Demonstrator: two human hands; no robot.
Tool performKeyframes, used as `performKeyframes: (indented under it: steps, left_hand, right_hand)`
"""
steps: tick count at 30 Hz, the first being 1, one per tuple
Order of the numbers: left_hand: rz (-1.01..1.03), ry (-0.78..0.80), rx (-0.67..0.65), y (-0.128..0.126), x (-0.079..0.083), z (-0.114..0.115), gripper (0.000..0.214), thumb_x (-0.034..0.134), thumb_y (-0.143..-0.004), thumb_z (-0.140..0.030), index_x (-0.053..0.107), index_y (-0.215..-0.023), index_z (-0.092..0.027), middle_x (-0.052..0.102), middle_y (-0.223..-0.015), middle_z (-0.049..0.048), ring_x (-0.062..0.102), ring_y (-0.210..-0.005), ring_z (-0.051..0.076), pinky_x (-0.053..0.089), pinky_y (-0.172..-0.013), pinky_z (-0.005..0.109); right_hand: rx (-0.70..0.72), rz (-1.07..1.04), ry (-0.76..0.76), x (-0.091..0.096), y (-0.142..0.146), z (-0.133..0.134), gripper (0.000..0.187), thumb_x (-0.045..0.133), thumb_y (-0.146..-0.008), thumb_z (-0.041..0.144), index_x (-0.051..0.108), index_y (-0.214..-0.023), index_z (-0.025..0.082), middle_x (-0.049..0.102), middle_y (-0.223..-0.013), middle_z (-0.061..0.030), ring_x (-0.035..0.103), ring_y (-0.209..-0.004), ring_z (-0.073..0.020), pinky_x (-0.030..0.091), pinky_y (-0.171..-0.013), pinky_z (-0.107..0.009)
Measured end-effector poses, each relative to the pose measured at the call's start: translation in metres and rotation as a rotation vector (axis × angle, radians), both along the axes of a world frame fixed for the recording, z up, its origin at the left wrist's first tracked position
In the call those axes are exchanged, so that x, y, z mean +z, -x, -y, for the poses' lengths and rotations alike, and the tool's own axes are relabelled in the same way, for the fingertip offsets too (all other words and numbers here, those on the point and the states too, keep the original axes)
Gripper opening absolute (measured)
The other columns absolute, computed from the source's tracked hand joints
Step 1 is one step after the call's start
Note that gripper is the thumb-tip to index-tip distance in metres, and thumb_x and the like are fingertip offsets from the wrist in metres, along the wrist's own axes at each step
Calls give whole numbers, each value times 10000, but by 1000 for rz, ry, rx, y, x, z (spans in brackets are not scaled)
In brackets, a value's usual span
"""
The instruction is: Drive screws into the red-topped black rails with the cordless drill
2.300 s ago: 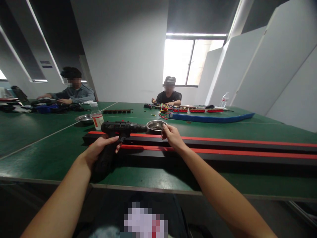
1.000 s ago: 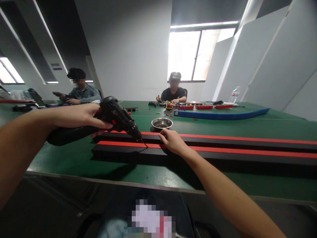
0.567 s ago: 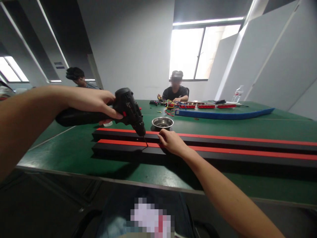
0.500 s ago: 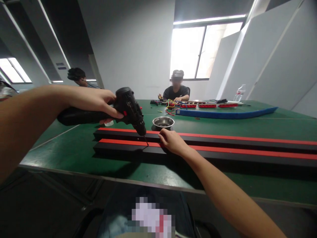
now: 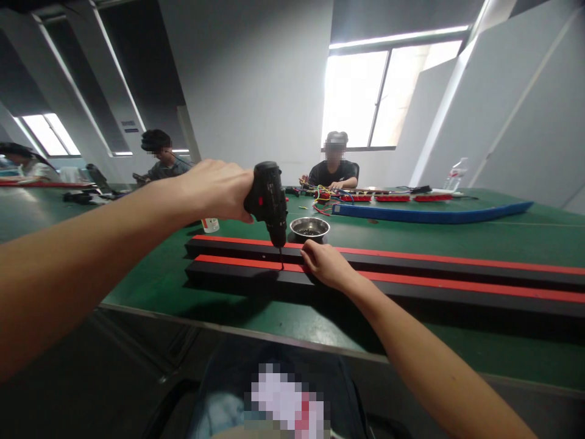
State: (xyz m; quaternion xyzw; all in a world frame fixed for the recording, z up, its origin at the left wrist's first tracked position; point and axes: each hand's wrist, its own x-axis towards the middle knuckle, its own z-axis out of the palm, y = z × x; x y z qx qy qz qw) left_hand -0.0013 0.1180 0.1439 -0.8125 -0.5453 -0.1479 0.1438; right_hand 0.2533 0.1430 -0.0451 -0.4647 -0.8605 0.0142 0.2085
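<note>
My left hand [image 5: 222, 188] is wrapped round the grip of a black cordless drill [image 5: 270, 198], which points down almost upright. Its thin bit [image 5: 282, 258] meets the red top strip of the near black bar [image 5: 242, 278], close to that bar's left end. My right hand [image 5: 323, 263] rests on the near bar just right of the bit, its fingers curled together; whatever they hold, if anything, is hidden. Behind lies a second black bar with a red strip [image 5: 228, 249], parallel to the first.
A metal bowl [image 5: 295, 229] with small dark pieces stands behind the bars. Farther back are a long blue strip [image 5: 429, 214], coloured wires [image 5: 322, 194] and a plastic bottle [image 5: 456, 175]. A small labelled container [image 5: 211, 225] is left. A co-worker [image 5: 334, 171] sits opposite.
My left hand has raised and swung the drill's body, so it stands more upright over the near bar. The bit stays at the red strip. My right hand keeps its place on the bar.
</note>
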Motion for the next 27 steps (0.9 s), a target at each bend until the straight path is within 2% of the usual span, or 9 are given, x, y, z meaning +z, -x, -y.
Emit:
performKeyframes:
  steps: [3,4,11,17,22,27]
  left_hand:
    - [-275,-47,54,-14,-4,9,453,770,-737,-415,730,-1097,-142,646,-756,101,603,-753,250,399,-808,398]
    - [-320,-56,71,-18,-4,11,435,734,-763,-409,724,-1096,-129,647,-754,117,615,-755,266,402,-798,403]
    - [-395,-60,100,-28,2,15,474,674,-785,-439,701,-1150,-137,677,-818,170,658,-796,334,437,-796,455]
    - [-458,-86,136,-27,2,15,520,680,-761,-484,694,-1152,-142,652,-754,139,642,-699,310,454,-701,410]
    - [-390,-86,127,-23,-2,12,471,763,-727,-421,711,-1096,-134,609,-705,101,616,-696,283,441,-732,404]
    - [-128,20,36,-9,-1,1,484,892,-629,-406,754,-1020,-156,613,-745,76,589,-816,264,398,-883,421]
  right_hand:
    - [-13,24,5,0,0,0,212,436,-1065,323,582,-1009,180,699,-880,-87,541,-664,-149,226,-600,-293]
    - [-16,27,8,-1,0,0,213,434,-1068,326,580,-1014,180,701,-880,-87,544,-664,-149,226,-601,-293]
    - [-16,35,-4,0,1,2,239,410,-1079,340,576,-1019,179,716,-888,-88,566,-669,-157,225,-605,-301]
    - [-9,59,2,1,2,3,230,416,-1077,327,582,-1034,174,725,-937,-105,600,-717,-169,244,-623,-306]
    - [-8,70,-6,3,1,4,221,403,-1076,313,572,-1030,177,726,-959,-111,615,-736,-180,262,-630,-306]
    - [-3,103,16,-2,12,19,179,385,-1056,256,542,-1069,172,722,-960,-121,630,-755,-212,295,-628,-317]
